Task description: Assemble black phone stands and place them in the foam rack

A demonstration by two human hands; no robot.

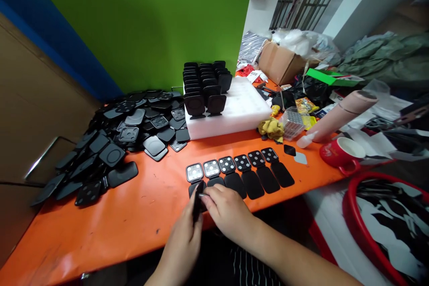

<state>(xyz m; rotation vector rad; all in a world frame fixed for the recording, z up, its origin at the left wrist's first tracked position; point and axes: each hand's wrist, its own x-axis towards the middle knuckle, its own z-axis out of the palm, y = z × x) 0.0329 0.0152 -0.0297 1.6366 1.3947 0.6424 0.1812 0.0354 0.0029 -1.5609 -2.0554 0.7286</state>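
Note:
Near the front edge of the table, my left hand [183, 232] is closed around a flat black folding pad [197, 201], which stands edge-on to me. My right hand [228, 208] is pinched against the pad's right side; whatever its fingertips grip is hidden. Just beyond my hands lies a row of opened black pads [253, 184], each with a dotted square plate at its far end. The two leftmost plates [195, 172] look paler and shinier. My hands partly cover the lower halves of the pads at the row's left end.
A heap of black pads [134, 118] covers the left of the orange table [134, 214]. Behind the row, a white foam block [231, 123] holds upright pads [204, 82]. At right are a yellow cloth [271, 129], pink bottle [342, 114], red mug [342, 152] and red-rimmed bin [348, 201].

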